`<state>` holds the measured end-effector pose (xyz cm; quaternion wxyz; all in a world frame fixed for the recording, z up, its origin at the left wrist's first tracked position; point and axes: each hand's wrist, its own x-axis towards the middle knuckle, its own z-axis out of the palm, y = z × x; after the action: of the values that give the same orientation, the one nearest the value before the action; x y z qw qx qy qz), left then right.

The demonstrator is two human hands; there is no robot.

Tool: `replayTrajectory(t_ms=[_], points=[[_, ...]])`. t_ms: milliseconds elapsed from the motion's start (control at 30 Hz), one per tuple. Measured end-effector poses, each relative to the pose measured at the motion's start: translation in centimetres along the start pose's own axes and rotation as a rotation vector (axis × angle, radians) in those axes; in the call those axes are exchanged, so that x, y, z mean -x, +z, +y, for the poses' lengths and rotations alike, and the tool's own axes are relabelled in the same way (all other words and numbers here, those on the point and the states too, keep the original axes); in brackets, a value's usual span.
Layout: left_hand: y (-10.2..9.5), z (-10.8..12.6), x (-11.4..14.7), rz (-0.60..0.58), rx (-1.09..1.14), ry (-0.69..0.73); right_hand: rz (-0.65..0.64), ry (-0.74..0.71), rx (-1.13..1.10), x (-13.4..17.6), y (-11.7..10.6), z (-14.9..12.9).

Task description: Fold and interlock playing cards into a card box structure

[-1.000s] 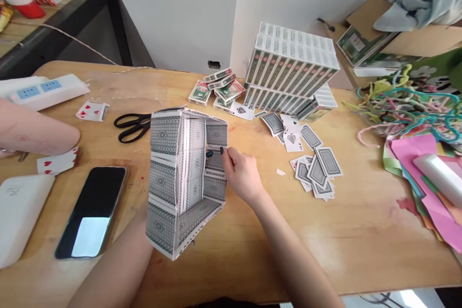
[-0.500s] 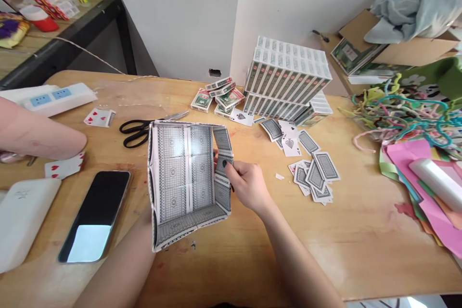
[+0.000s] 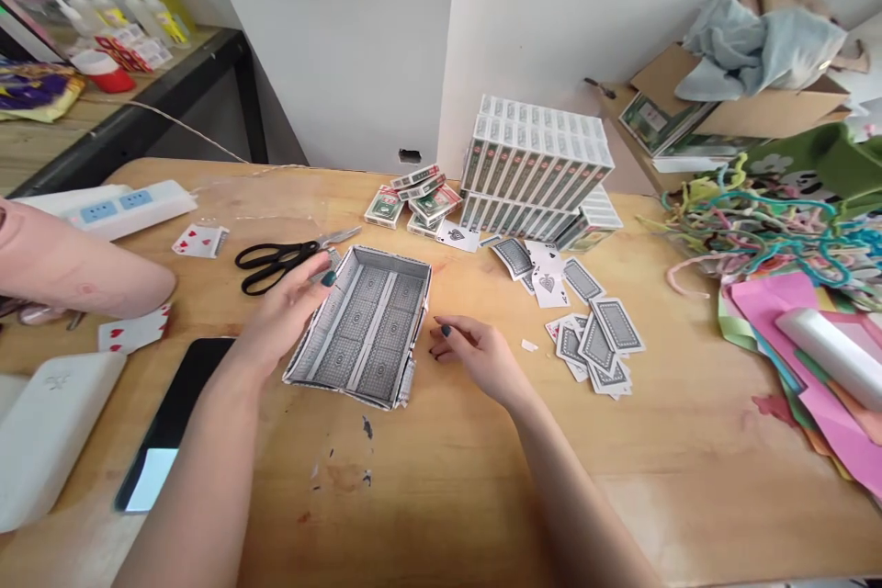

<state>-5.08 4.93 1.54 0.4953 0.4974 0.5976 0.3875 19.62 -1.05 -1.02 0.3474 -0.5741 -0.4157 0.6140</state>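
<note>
Now lowered, the card box (image 3: 365, 326) sits on the table (image 3: 455, 496), right hand (image 3: 479, 356) off.

Dark teal polish coats the left hand (image 3: 276, 322)'s thumbnail, left of the playing-card tray (image 3: 365, 331). Right of it, the right hand (image 3: 484, 358) shows matching polish. Both forearms (image 3: 561, 459) bare.

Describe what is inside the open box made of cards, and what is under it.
The card box shows patterned card backs and pale strips inside. It covers whatever is directly beneath; only surrounding table shows.
</note>
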Motion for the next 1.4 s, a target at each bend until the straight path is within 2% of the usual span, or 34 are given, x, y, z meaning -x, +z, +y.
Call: replayTrajectory(t_ms=[100,200,233,267,300,400,467,533,633,700,767,900,967,1067,1200,1300,1400], points=[[0.5,1.0,1.6,-0.004,-0.318,0.086,-0.003,-0.036,-0.054,-0.8,1.2,0.4],[3.0,2.5,3.9,0.154,-0.726,0.397,0.066,-0.048,-0.067,-1.5,2.1,0.6],[4.1,3.0,4.5,0.151,-0.797,0.456,0.088,-0.049,-0.076,-1.6,2.3,0.7],[5.1,3.3,4.9,0.125,-0.848,0.473,0.104,-0.050,-0.085,-1.8,2.4,0.8],[6.1,3.5,5.1,0.063,-0.897,0.427,0.114,-0.054,-0.093,-1.8,2.4,0.9],[7.8,3.6,4.6,-0.175,-0.942,0.206,0.126,-0.069,-0.111,-1.8,2.3,1.0],[7.8,3.7,4.2,-0.160,-0.784,0.183,0.132,-0.086,-0.142,-1.5,2.0,0.9],[7.1,4.1,4.0,-0.155,-0.499,0.186,0.089,-0.126,-0.197,-1.0,1.7,0.3],[5.9,5.1,4.3,-0.262,-0.093,0.113,0.026,-0.250,-0.241,-0.3,1.4,-1.2],[5.7,5.6,4.3,-0.313,0.078,0.060,0.078,-0.339,-0.198,0.2,1.5,-2.2],[5.9,6.0,4.0,-0.294,0.126,0.037,0.147,-0.398,-0.139,0.5,1.8,-3.0],[6.7,6.1,3.3,-0.166,0.105,0.016,0.204,-0.416,-0.077,1.0,1.8,-3.7],[6.9,6.4,3.2,-0.173,0.121,0.020,0.218,-0.462,-0.056,1.3,1.4,-4.0],[7.1,7.1,3.3,-0.165,0.135,0.053,0.217,-0.619,0.047,1.9,0.8,-4.8],[7.9,7.7,2.5,-0.187,0.398,0.040,0.205,-0.772,0.260,2.3,0.5,-6.5],[8.5,7.2,1.4,-0.192,0.532,-0.029,0.196,-0.794,0.369,2.1,0.5,-7.3],[8.6,6.4,0.6,-0.142,0.458,-0.058,0.153,-0.748,0.440,1.9,0.1,-7.5]])
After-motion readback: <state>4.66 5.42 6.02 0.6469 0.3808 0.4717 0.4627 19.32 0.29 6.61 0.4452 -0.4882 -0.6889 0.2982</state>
